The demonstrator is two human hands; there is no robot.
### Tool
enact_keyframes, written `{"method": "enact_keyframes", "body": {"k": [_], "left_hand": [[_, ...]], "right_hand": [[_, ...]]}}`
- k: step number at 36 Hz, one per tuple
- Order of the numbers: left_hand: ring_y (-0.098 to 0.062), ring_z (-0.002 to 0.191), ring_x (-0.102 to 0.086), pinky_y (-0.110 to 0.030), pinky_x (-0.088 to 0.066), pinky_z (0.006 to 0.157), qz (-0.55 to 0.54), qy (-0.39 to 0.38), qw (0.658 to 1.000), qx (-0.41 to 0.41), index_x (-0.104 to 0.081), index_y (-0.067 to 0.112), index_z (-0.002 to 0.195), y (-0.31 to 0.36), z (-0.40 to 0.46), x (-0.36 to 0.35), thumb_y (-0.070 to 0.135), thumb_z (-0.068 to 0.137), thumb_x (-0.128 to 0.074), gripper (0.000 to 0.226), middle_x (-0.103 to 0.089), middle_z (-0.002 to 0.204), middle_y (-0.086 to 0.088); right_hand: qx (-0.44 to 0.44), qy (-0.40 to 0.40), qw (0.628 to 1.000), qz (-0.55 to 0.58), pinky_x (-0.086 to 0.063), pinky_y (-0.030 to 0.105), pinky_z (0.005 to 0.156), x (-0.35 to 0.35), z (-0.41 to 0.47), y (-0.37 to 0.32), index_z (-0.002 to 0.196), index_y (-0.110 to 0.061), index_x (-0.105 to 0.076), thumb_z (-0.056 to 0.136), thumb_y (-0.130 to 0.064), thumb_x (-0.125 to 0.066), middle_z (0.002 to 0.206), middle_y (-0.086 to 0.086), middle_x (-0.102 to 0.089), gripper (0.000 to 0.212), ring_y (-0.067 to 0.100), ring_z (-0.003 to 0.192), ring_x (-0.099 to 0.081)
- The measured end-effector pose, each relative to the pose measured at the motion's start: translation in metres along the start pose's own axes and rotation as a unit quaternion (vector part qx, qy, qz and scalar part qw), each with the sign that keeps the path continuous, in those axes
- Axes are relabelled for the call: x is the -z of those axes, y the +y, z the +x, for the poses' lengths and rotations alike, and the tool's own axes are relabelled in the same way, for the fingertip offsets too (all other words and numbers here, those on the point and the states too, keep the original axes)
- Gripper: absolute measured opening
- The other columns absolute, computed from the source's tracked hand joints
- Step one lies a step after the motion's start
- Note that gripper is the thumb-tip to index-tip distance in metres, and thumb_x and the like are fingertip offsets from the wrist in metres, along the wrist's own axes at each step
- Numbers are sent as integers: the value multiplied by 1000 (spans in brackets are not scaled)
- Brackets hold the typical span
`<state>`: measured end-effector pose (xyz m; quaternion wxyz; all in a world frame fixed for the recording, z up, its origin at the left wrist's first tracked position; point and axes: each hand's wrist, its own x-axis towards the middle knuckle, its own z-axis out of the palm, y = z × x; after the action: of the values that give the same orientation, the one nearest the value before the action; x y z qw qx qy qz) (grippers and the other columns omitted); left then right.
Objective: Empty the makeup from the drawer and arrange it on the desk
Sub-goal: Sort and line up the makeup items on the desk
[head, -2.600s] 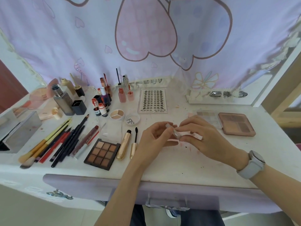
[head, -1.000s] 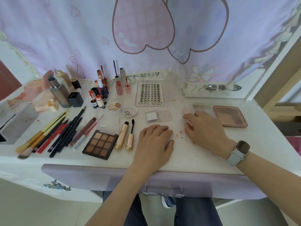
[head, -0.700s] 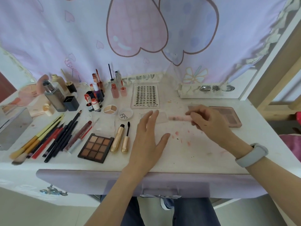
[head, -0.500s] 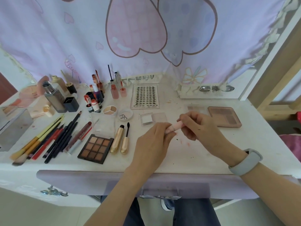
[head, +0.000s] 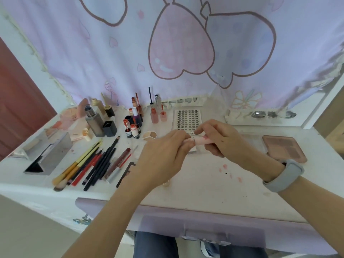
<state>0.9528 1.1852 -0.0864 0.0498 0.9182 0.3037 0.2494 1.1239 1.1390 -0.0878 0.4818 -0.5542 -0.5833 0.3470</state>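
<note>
Both hands, left hand (head: pixel 163 155) and right hand (head: pixel 221 140), pinch a pink tube (head: pixel 202 140) at frame centre, above the desk (head: pixel 214 185). Pencils (head: pixel 96 161) lie lower left, bottles (head: pixel 134 125) behind them. They hide part of the lash card (head: pixel 187 119).

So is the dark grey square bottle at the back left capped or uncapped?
Uncapped: the dark grey square bottle shows its bare neck, and a black square cap stands beside it.
</note>
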Motion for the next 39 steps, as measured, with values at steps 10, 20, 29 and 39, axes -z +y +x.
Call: {"method": "enact_keyframes", "body": {"k": [10,20,29,39], "left_hand": [[-22,59,-53,-31,-32,49,63,36,997,-15,-53,15,93,-25,11,32,47,94,-20,46,-44,66,9],[-3,53,-49,-18,-38,53,-135,18,982,129,-44,34,93,-63,17,38,63,78,-48,32,-57,61,11],[-11,72,-51,-20,-45,61,-377,-25,882,281,-44,7,124,-114,35,37,-1,97,-35,30,-54,86,0],[-11,79,-56,-11,-43,64,-341,-12,903,260,-59,18,98,-133,78,24,13,91,-59,8,-64,93,3]], "right_hand": [[81,-5,996,42,-36,23,52,-31,35,-30,88,-22,-42,94,-15,-48,53,-12,-54,12,10,48,-38],[118,56,991,18,-33,22,49,-21,62,-32,86,-18,-42,93,-1,-45,51,-10,-52,20,10,49,-36],[-128,79,945,292,-44,24,56,5,93,3,94,-9,-60,97,-6,-40,69,4,-52,21,14,62,-53],[-105,45,947,299,-43,20,48,-25,121,18,89,-10,-52,101,-18,-36,62,-2,-65,21,13,55,-62]]}}
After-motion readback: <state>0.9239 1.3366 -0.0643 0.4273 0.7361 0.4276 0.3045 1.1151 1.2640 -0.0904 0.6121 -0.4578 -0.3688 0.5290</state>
